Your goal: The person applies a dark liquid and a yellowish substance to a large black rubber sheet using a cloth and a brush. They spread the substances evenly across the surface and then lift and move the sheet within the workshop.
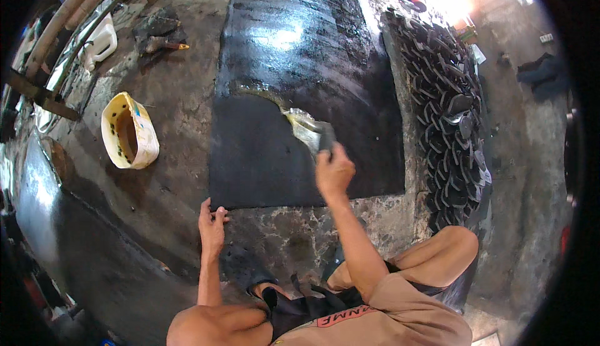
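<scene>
A large black sheet (262,158) lies flat on the floor in front of me. Its far part has a wet shine, while the near left part looks matt. My right hand (335,171) is closed around a dark flat spreader (326,137), slightly blurred, over the middle of the sheet. A pool of pale yellowish glue-like liquid (304,125) lies against the spreader's left side, and a thin line of it runs up to the left. At the sheet's near left corner is my left hand (212,224), its fingers apart and touching the edge.
Left of the sheet stands a cut-open whitish plastic container (150,145) with brown liquid inside. Rows of black curved sole-like pieces (447,121) line the right side. Another dark sheet (81,240) leans at lower left. A white jug (103,43) lies by a wooden frame (62,21).
</scene>
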`<state>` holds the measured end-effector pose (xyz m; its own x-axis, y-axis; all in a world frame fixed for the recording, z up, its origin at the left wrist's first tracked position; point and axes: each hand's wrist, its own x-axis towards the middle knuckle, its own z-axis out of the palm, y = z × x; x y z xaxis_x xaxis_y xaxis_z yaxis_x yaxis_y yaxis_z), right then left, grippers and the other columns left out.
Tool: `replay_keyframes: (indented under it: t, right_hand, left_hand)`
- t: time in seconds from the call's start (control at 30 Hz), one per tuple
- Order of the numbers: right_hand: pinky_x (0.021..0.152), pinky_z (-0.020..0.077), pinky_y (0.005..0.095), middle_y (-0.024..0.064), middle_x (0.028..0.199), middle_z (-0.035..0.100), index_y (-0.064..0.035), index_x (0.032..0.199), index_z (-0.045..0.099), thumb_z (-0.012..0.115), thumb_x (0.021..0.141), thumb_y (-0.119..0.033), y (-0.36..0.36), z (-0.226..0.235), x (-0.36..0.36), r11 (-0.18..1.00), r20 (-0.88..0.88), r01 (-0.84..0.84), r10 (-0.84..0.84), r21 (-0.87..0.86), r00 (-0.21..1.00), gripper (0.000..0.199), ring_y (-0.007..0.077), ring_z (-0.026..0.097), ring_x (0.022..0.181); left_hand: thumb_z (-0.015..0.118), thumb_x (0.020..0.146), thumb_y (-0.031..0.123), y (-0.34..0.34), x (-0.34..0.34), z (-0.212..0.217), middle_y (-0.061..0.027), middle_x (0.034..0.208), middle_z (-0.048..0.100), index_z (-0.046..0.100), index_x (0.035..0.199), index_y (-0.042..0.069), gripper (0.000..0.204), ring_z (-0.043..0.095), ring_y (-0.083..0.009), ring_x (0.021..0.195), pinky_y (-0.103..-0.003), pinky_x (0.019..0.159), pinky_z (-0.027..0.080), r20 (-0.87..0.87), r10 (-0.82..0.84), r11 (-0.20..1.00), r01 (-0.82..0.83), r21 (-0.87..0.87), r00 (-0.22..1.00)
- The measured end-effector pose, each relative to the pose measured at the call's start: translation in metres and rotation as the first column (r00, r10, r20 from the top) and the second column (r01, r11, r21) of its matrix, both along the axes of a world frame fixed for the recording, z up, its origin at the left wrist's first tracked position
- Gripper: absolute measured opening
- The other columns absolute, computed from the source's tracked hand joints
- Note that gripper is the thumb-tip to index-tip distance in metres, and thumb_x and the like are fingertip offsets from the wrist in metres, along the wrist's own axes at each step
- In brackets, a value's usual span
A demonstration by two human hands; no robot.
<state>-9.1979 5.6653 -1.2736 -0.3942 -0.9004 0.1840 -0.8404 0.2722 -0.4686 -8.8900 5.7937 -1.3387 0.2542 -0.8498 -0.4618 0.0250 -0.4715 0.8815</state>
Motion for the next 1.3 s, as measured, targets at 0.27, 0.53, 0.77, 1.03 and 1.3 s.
replay_keyframes:
  t: [0.27, 0.53, 0.77, 1.03, 1.3]
  right_hand:
    - [0.088, 0.0508, 0.0564, 0.0225, 0.103, 0.073, -0.0026, 0.1, 0.072, 0.071, 0.087, -0.032, -0.136, -0.032, 0.007, 0.996, -0.034, -0.034, 0.037, 0.081, 0.999, 0.033, 0.0477, 0.066, 0.098]
    - [0.088, 0.0545, 0.0522, 0.0173, 0.103, 0.075, -0.0124, 0.111, 0.073, 0.066, 0.092, -0.026, -0.242, -0.022, 0.13, 0.76, -0.147, -0.634, 0.65, 0.141, 0.746, 0.025, 0.0377, 0.071, 0.1]
    - [0.091, 0.0548, 0.0465, 0.0131, 0.1, 0.072, -0.0167, 0.113, 0.071, 0.062, 0.086, -0.015, -0.13, -0.031, 0.158, 0.309, -0.064, -0.919, 0.951, 0.246, 0.303, 0.029, 0.0351, 0.069, 0.103]
    - [0.089, 0.0498, 0.0462, 0.0105, 0.107, 0.07, -0.0107, 0.116, 0.07, 0.054, 0.091, -0.007, -0.157, -0.012, 0.138, 0.653, -0.132, -0.74, 0.729, -0.157, 0.671, 0.03, 0.0318, 0.064, 0.102]
    - [0.081, 0.0564, 0.0427, 0.0066, 0.102, 0.075, -0.0135, 0.108, 0.075, 0.062, 0.085, -0.003, -0.025, -0.024, 0.154, 0.612, -0.031, -0.789, 0.791, 0.06, 0.611, 0.028, 0.0301, 0.069, 0.094]
  left_hand:
    - [0.07, 0.101, 0.019, -0.028, -0.003, 0.009, -0.0153, 0.1, 0.072, 0.064, 0.123, -0.014, 0.04, 0.071, -0.0163, 0.075, -0.03, 0.066, 0.056, -0.108, 0.091, 0.987, -0.075, 0.142, 0.99]
    - [0.073, 0.097, 0.009, -0.033, -0.004, 0.059, -0.0071, 0.079, 0.07, 0.069, 0.103, -0.012, 0.021, 0.071, -0.0132, 0.072, -0.028, 0.065, 0.054, 0.025, -0.004, 0.999, 0.002, 0.053, 1.0]
    - [0.07, 0.1, 0.012, -0.036, -0.002, 0.052, -0.0126, 0.085, 0.072, 0.069, 0.112, -0.013, 0.027, 0.073, -0.0152, 0.074, -0.03, 0.065, 0.058, 0.067, -0.067, 0.995, 0.062, 0.077, 0.995]
    - [0.062, 0.105, 0.011, -0.022, -0.005, 0.025, -0.0082, 0.085, 0.069, 0.066, 0.112, -0.011, 0.023, 0.07, -0.0147, 0.08, -0.031, 0.071, 0.059, -0.054, -0.004, 0.997, 0.009, 0.078, 0.999]
    - [0.06, 0.104, 0.006, 0.012, 0.004, 0.023, -0.0152, 0.1, 0.076, 0.066, 0.12, -0.011, 0.025, 0.074, -0.0186, 0.093, -0.032, 0.079, 0.06, -0.122, -0.017, 0.999, 0.023, 0.046, 0.992]
